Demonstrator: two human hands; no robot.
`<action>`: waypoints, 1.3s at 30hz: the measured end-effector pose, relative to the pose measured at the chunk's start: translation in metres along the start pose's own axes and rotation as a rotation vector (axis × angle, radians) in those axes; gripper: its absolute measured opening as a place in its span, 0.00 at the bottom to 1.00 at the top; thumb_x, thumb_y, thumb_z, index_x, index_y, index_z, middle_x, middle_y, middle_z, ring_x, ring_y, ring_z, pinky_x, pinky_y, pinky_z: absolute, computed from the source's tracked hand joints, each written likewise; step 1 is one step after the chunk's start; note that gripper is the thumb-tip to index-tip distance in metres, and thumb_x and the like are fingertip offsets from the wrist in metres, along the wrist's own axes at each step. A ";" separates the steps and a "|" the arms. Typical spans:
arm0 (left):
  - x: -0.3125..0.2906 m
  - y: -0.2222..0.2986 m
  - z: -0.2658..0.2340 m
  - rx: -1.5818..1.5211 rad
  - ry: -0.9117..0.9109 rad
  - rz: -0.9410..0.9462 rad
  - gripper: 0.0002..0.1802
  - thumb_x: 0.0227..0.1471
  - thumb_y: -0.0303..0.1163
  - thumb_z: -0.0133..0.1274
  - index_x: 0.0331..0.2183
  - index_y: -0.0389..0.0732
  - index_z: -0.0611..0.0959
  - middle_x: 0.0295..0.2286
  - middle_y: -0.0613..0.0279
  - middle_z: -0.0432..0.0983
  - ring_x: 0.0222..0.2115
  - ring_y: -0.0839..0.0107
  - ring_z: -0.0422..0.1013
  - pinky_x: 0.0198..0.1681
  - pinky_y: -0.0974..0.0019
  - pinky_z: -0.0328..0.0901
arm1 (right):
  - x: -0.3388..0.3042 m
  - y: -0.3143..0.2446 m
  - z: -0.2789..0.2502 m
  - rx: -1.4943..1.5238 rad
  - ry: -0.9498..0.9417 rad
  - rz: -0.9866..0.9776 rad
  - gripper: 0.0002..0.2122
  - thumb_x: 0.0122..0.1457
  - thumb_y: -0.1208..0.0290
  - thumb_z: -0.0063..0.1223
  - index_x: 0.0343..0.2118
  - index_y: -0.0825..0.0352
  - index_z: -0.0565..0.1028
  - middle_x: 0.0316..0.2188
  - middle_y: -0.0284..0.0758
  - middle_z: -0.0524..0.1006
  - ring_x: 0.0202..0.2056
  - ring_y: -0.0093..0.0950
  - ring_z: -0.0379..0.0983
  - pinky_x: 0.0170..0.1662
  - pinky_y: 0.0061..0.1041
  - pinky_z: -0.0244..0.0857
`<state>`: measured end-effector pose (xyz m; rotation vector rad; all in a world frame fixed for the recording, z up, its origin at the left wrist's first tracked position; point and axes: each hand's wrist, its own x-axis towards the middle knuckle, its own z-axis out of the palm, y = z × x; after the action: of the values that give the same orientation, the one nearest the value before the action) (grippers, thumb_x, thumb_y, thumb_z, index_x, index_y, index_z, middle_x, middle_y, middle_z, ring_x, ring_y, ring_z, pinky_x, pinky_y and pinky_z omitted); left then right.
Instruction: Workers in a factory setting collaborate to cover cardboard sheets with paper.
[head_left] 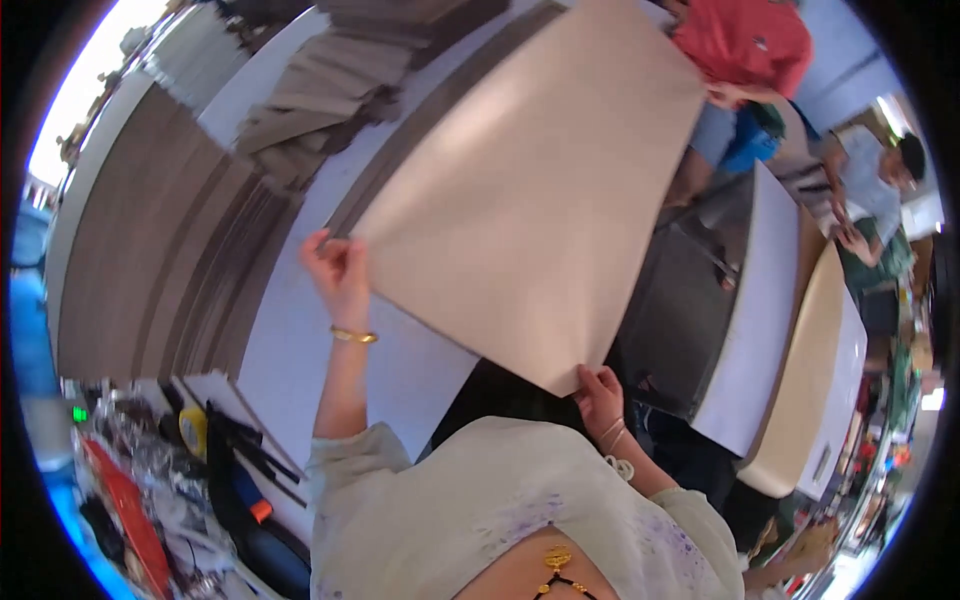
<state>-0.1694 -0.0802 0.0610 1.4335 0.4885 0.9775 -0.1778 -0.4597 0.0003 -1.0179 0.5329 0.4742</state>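
Observation:
A large beige sheet (530, 180), smooth and faintly shiny, stretches from my hands toward the far side, over the table and beyond its right edge. My left hand (337, 265) pinches its near left corner, with a gold bangle on the wrist. The near right corner is gripped by my right hand (600, 393), close to my body. Under the sheet's left side shows a darker grey-brown layer (400, 150), lying on the white table (300, 320). At the far end a person in a red shirt (745, 45) has a hand (728, 95) at the sheet's far right corner.
A tall stack of grey-brown sheets (150, 230) stands at left. Folded grey-brown pieces (320, 90) lie farther back. Tools and plastic-wrapped items, including a yellow tape measure (193, 430), crowd the lower left. At right are a white-topped table (750, 310) and another seated person (870, 180).

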 end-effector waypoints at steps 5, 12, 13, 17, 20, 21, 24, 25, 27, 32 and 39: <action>0.008 -0.056 0.005 0.018 0.131 -0.108 0.24 0.43 0.19 0.53 0.41 0.41 0.62 0.21 0.69 0.65 0.21 0.81 0.62 0.24 0.78 0.58 | 0.012 -0.006 0.001 -0.091 -0.045 -0.094 0.05 0.53 0.76 0.52 0.28 0.62 0.67 0.27 0.28 0.72 0.30 0.22 0.70 0.33 0.24 0.66; 0.027 -0.103 -0.003 0.193 0.219 -0.098 0.24 0.41 0.22 0.55 0.40 0.38 0.62 0.19 0.66 0.66 0.21 0.77 0.65 0.25 0.74 0.60 | 0.032 -0.005 0.031 -0.168 -0.001 -0.116 0.06 0.53 0.74 0.53 0.29 0.62 0.67 0.28 0.27 0.72 0.29 0.19 0.69 0.33 0.18 0.65; 0.032 -0.105 -0.003 0.323 0.233 -0.103 0.24 0.40 0.23 0.56 0.39 0.39 0.62 0.19 0.66 0.67 0.21 0.74 0.66 0.25 0.72 0.60 | 0.036 -0.004 0.035 -0.177 -0.011 -0.131 0.06 0.53 0.74 0.53 0.29 0.62 0.67 0.28 0.27 0.72 0.29 0.19 0.69 0.33 0.18 0.65; 0.051 -0.103 -0.009 0.686 0.270 -0.192 0.25 0.38 0.28 0.59 0.38 0.39 0.64 0.19 0.68 0.71 0.24 0.70 0.69 0.32 0.64 0.60 | 0.043 0.011 0.057 -0.204 0.001 -0.155 0.06 0.53 0.74 0.53 0.28 0.63 0.67 0.27 0.27 0.72 0.28 0.19 0.69 0.32 0.18 0.66; 0.064 -0.112 -0.016 0.868 0.241 -0.205 0.24 0.38 0.30 0.58 0.37 0.41 0.65 0.20 0.71 0.71 0.25 0.70 0.70 0.39 0.59 0.56 | 0.044 0.016 0.071 -0.234 -0.004 -0.115 0.07 0.53 0.74 0.54 0.28 0.64 0.66 0.27 0.28 0.72 0.27 0.19 0.69 0.31 0.19 0.66; 0.065 -0.114 -0.016 0.866 0.242 -0.209 0.24 0.38 0.30 0.58 0.37 0.41 0.65 0.20 0.71 0.71 0.25 0.70 0.70 0.39 0.59 0.56 | 0.045 0.017 0.073 -0.236 0.013 -0.094 0.07 0.53 0.74 0.54 0.29 0.64 0.66 0.27 0.28 0.72 0.27 0.19 0.69 0.31 0.19 0.66; 0.070 -0.114 -0.017 0.924 0.211 -0.223 0.23 0.38 0.30 0.57 0.37 0.42 0.65 0.20 0.71 0.71 0.26 0.70 0.69 0.42 0.58 0.51 | 0.050 0.022 0.079 -0.237 0.036 -0.051 0.08 0.53 0.74 0.54 0.30 0.64 0.65 0.28 0.29 0.71 0.27 0.20 0.69 0.31 0.20 0.66; 0.071 -0.116 -0.017 0.941 0.213 -0.224 0.23 0.38 0.30 0.57 0.37 0.42 0.65 0.19 0.71 0.71 0.26 0.70 0.69 0.42 0.58 0.51 | 0.051 0.023 0.078 -0.226 0.034 -0.053 0.08 0.53 0.73 0.54 0.30 0.64 0.65 0.28 0.29 0.71 0.27 0.20 0.69 0.31 0.20 0.66; 0.072 -0.120 -0.018 0.955 0.217 -0.229 0.23 0.38 0.29 0.57 0.37 0.42 0.65 0.19 0.72 0.70 0.26 0.70 0.69 0.42 0.59 0.51 | 0.053 0.024 0.079 -0.219 0.032 -0.055 0.08 0.53 0.73 0.53 0.31 0.64 0.65 0.28 0.29 0.71 0.27 0.20 0.69 0.31 0.20 0.66; 0.071 -0.121 -0.021 1.002 0.193 -0.173 0.22 0.38 0.27 0.56 0.37 0.42 0.65 0.20 0.70 0.69 0.27 0.69 0.68 0.41 0.60 0.51 | 0.048 0.021 0.086 -0.248 -0.008 -0.011 0.08 0.53 0.72 0.54 0.31 0.61 0.65 0.29 0.27 0.72 0.30 0.20 0.69 0.34 0.21 0.65; 0.080 -0.121 -0.022 0.992 0.157 -0.216 0.22 0.38 0.27 0.56 0.37 0.42 0.65 0.20 0.69 0.69 0.27 0.68 0.68 0.41 0.60 0.52 | 0.052 0.021 0.093 -0.260 0.047 -0.025 0.09 0.54 0.71 0.53 0.31 0.64 0.64 0.28 0.29 0.71 0.27 0.20 0.69 0.28 0.19 0.67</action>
<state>-0.1111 0.0125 -0.0364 2.1090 1.3394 0.6786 -0.1318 -0.3614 -0.0067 -1.2861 0.5077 0.5068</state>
